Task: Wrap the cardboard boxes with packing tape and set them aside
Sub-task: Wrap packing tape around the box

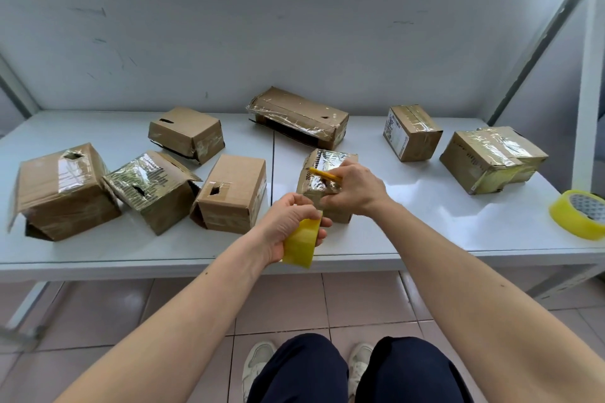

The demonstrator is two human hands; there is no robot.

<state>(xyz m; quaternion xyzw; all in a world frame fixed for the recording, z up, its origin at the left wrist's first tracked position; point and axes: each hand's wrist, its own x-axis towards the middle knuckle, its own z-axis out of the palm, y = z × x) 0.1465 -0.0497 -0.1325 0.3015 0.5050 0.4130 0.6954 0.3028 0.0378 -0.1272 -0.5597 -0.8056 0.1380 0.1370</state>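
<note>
Two hands work one box (pixel 327 186): left hand (pixel 288 226) grips the tape roll (pixel 302 242) just below the box, right hand (pixel 352 188) pinches a yellow cutter (pixel 325 175) against it. Keep the strip taut between the fingers, then slice close to the cardboard.

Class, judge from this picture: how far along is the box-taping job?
Done: two tape-wrapped cardboard boxes sit at the right. In hand: the left hand grips a yellow tape roll; the right hand, holding a yellow cutter, works on the small brown box. Left: boxes like the plain brown one with open flaps.
</note>
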